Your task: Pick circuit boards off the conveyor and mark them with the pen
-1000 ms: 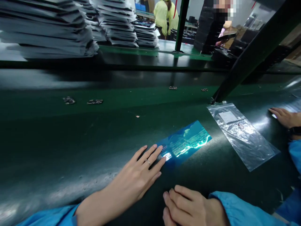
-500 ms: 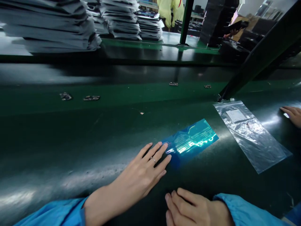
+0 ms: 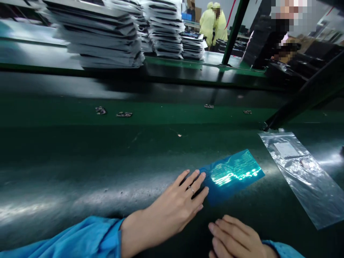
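Note:
A shiny blue plastic film sheet point(image 3: 236, 168) lies slantwise on the dark green table. My left hand point(image 3: 178, 204) is open, palm down, its spread fingertips at the sheet's left end. A ring sits on one of its fingers. Lower right of it, my right hand point(image 3: 236, 236) rests near the table with its fingers curled and held together, apart from the sheet. Whatever may be inside those fingers is hidden. Right of the sheet lies a clear zip bag point(image 3: 309, 179) with a white label; its contents are hard to make out.
Small circuit boards point(image 3: 124, 114) lie in a row on the green strip beyond. A slanted dark post point(image 3: 301, 96) rises behind the bag. Tall stacks of wrapped sheets point(image 3: 104, 43) stand on the raised shelf. People in yellow clothing point(image 3: 212, 25) are in the background.
The view has shifted, so the scene sits further right and lower. Both hands keep nearly the same places by the sheet. Another person's hand at the right has mostly left the view.

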Action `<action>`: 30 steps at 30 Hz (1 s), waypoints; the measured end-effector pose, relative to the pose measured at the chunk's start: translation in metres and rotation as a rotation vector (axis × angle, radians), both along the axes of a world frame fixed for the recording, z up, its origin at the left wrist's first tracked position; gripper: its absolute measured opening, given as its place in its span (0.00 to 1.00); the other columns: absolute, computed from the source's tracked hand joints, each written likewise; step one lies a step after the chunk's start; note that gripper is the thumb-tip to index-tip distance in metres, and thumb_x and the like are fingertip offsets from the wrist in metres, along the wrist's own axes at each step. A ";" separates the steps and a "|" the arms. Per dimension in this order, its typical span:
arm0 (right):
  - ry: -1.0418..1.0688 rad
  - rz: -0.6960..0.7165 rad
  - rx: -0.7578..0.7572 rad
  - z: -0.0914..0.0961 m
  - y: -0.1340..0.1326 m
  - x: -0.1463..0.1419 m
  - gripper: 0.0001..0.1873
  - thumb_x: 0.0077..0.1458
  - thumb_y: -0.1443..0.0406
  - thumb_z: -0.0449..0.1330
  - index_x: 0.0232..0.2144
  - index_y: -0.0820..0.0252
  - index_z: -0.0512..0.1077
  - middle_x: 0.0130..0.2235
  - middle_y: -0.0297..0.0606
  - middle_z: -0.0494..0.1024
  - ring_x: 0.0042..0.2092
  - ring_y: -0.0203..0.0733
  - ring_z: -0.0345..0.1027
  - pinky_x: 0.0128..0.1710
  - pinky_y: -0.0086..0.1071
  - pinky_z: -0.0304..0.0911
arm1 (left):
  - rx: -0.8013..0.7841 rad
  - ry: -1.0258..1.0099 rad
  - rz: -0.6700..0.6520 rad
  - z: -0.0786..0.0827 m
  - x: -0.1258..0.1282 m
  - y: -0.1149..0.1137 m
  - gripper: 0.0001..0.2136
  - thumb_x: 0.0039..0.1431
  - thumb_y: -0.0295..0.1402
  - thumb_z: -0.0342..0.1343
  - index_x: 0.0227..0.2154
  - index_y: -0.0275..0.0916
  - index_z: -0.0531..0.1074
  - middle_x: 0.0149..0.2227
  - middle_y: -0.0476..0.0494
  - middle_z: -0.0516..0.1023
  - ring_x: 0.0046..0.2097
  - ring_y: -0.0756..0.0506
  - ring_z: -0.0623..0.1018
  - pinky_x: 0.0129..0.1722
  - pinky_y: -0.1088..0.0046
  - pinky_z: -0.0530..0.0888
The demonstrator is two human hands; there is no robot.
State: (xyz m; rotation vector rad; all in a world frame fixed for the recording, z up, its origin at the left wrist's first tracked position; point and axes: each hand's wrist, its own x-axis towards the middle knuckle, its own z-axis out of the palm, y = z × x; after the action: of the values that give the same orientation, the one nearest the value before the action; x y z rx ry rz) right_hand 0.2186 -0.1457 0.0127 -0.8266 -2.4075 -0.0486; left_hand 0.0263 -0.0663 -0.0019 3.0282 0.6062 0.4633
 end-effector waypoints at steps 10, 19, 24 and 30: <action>0.496 -0.356 -0.498 -0.001 0.024 0.019 0.10 0.57 0.70 0.57 0.42 0.54 0.71 0.40 0.35 0.76 0.42 0.40 0.70 0.43 0.29 0.66 | -0.087 0.008 0.025 0.001 0.000 -0.004 0.15 0.65 0.32 0.43 0.51 0.33 0.65 0.56 0.34 0.63 0.58 0.37 0.63 0.55 0.55 0.63; 0.934 -0.567 -0.853 -0.004 0.047 0.010 0.05 0.48 0.62 0.65 0.30 0.55 0.76 0.34 0.34 0.77 0.39 0.44 0.70 0.41 0.34 0.62 | 0.000 -0.007 0.017 0.007 0.000 -0.001 0.13 0.64 0.32 0.45 0.48 0.33 0.67 0.54 0.31 0.65 0.56 0.35 0.65 0.53 0.55 0.65; 0.876 -0.546 -0.947 -0.011 0.055 0.015 0.07 0.48 0.60 0.66 0.29 0.57 0.76 0.33 0.36 0.77 0.38 0.45 0.70 0.37 0.33 0.63 | 0.031 0.016 0.020 0.005 0.000 -0.001 0.14 0.64 0.32 0.45 0.48 0.33 0.67 0.53 0.32 0.66 0.56 0.35 0.65 0.53 0.55 0.63; 0.837 -0.514 -0.963 -0.009 0.052 0.021 0.05 0.49 0.60 0.65 0.29 0.54 0.77 0.33 0.36 0.77 0.38 0.43 0.70 0.38 0.31 0.63 | 0.053 0.060 0.003 0.011 -0.002 -0.002 0.16 0.61 0.33 0.50 0.50 0.33 0.66 0.53 0.32 0.66 0.56 0.35 0.65 0.53 0.55 0.63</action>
State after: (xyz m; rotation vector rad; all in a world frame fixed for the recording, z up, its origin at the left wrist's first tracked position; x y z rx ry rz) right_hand 0.2395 -0.0938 0.0035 -1.4740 -1.2940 1.0908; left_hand 0.0241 -0.0680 0.0089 3.1024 0.6112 0.3959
